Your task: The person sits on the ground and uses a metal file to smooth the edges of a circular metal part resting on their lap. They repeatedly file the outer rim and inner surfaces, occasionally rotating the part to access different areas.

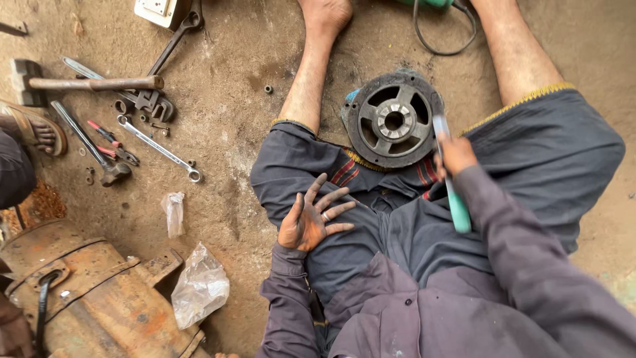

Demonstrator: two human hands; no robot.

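- The person is sitting on the dirt floor (pixel 238 99) with legs spread, wearing dark grey clothes, and I am looking down at their lap.
- The right hand (pixel 456 156) is closing around a teal-handled tool (pixel 452 182); the handle is running back along the forearm while its pale metal end is reaching up to the rim of the pulley wheel.
- The pulley wheel (pixel 393 120), a dark round metal disc with spokes and a lighter hub, is lying flat between the thighs, resting on the hem of the clothing and partly on the ground.
- The left hand (pixel 314 215) is lying open, palm up, fingers spread and greasy, resting on the left thigh and gripping nothing; a ring is showing on one finger.
- Off to the person's left, tools are lying scattered well apart from the wheel: a hammer (pixel 86 83) with a wooden handle, a combination spanner (pixel 159 148), and red-handled pliers (pixel 109 140).
- Two crumpled clear plastic bags (pixel 199 286) are lying near a rusty orange metal casing (pixel 93 292) at the lower left.
- A black cable (pixel 444 40) is looping on the ground between the bare shins.
- Another person's sandalled foot (pixel 40 132) is showing at the far left edge.
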